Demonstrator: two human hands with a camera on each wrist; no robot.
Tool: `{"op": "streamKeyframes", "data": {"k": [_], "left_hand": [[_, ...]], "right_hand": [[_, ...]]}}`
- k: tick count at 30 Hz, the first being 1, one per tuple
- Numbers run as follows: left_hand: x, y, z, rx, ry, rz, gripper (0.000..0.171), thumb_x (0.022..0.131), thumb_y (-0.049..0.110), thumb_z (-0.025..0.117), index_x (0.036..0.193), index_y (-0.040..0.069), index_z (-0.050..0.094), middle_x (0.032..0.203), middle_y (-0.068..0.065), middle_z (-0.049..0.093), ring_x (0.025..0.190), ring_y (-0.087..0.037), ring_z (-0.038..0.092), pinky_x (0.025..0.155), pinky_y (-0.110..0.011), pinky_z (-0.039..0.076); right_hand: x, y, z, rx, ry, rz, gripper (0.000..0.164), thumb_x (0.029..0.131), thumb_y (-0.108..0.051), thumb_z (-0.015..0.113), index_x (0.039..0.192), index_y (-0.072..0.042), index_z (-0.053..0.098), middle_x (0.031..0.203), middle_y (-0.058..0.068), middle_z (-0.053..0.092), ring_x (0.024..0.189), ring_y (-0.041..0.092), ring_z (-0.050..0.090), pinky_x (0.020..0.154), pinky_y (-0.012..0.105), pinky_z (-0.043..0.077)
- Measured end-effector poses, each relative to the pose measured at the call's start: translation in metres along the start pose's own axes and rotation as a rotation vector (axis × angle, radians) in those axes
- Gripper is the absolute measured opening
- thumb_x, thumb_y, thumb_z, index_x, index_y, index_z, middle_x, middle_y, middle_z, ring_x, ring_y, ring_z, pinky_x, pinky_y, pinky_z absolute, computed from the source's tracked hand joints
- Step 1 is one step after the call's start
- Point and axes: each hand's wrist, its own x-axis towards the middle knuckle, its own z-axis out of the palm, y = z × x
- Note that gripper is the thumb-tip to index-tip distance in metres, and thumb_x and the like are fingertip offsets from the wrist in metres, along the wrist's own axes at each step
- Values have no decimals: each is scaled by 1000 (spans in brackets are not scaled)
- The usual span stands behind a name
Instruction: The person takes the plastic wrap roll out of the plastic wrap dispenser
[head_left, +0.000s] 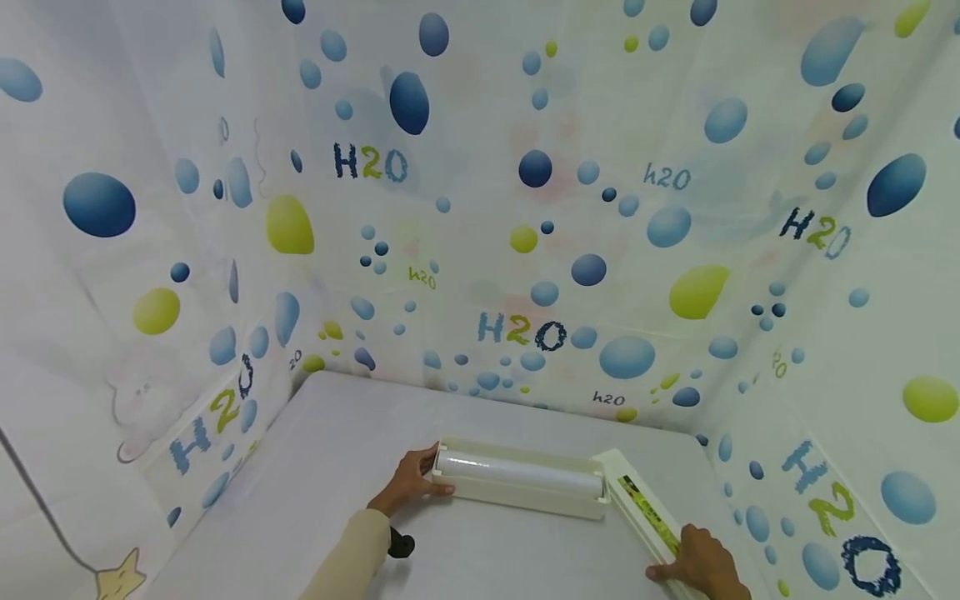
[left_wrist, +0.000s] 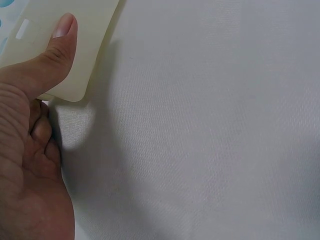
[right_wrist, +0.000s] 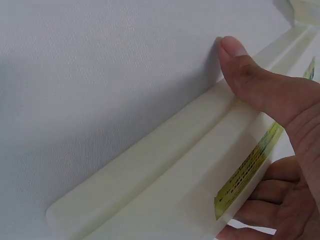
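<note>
A long cream plastic box (head_left: 517, 498) lies on the table with its top off, and a shiny whitish roll (head_left: 517, 473), like cling film, sits inside. My left hand (head_left: 408, 482) grips the box's left end. In the left wrist view the thumb of that hand (left_wrist: 35, 150) presses the box's outer wall (left_wrist: 92, 35). My right hand (head_left: 703, 562) holds a long cream lid (head_left: 622, 475) with a green and yellow label. The lid slants toward me, its far end close to the box's right end. In the right wrist view, thumb and fingers clasp the lid (right_wrist: 165, 175) along both long edges.
The table (head_left: 300, 467) has a pale cloth. Hanging white sheets (head_left: 480, 250) with blue and green dots and H2O lettering enclose the back and both sides. A small black object (head_left: 401, 546) shows beside the left wrist.
</note>
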Motion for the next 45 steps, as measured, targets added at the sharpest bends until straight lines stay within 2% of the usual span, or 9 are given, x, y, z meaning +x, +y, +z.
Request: {"op": "streamKeyframes", "data": {"k": [7,10,13,17,21,26,32,36,45], "left_hand": [[-6,7,-4,-16,-1,-4,99,81,8,98,157,-17,41,157,-36,54,144,-54,58,122,-61,47],[-7,6,-5,-10,0,-27,99,81,9,98,158,-16,41,158,-34,54,145,-53,57,123,-62,45],[-7,5,-7,3,8,-25,100,80,9,99,158,-16,42,158,-34,54,144,-53,58,123,-63,45],[-6,2,-9,-1,11,0,100,80,10,99,157,-17,42,157,-35,54,143,-54,58,122,-64,45],[-4,-4,-9,25,4,23,100,81,15,99,156,-17,43,155,-35,57,141,-53,61,120,-62,49],[-4,-10,-9,7,2,20,102,79,17,100,156,-18,43,154,-35,58,140,-53,62,120,-63,50],[-4,-13,-5,10,9,42,99,80,15,100,155,-18,45,153,-35,59,140,-51,63,121,-60,50],[-3,-11,-3,2,-2,75,97,80,11,98,155,-19,44,153,-36,58,139,-51,63,121,-60,50],[0,-7,-1,-48,-13,32,98,80,6,98,156,-18,42,158,-36,53,144,-54,58,123,-62,46]], "right_hand": [[-2,2,-13,30,20,3,98,67,-75,94,100,13,64,83,17,63,77,31,65,70,41,59],[2,-2,-27,73,103,-69,107,72,-71,93,121,20,66,107,35,73,96,47,75,85,55,67],[9,-14,-43,200,216,-181,109,82,-62,90,143,22,56,139,44,63,124,60,67,102,67,61],[13,-40,-60,526,281,-272,93,92,-49,87,156,7,52,153,28,59,137,43,67,108,45,63],[14,-73,-75,864,266,-314,80,95,-37,87,158,1,54,155,21,61,128,10,74,95,13,61],[19,-112,-91,1089,196,-529,68,99,-10,82,157,8,51,151,18,64,120,-2,74,95,13,61],[23,-151,-110,1100,100,-784,65,100,-1,78,157,10,50,152,19,65,128,5,73,99,21,62],[22,-165,-117,1056,62,-878,64,99,-1,78,156,10,51,153,23,63,131,6,71,100,22,62],[30,-164,-102,951,11,-859,58,98,-4,80,151,6,60,150,29,63,126,3,73,99,21,63]]}}
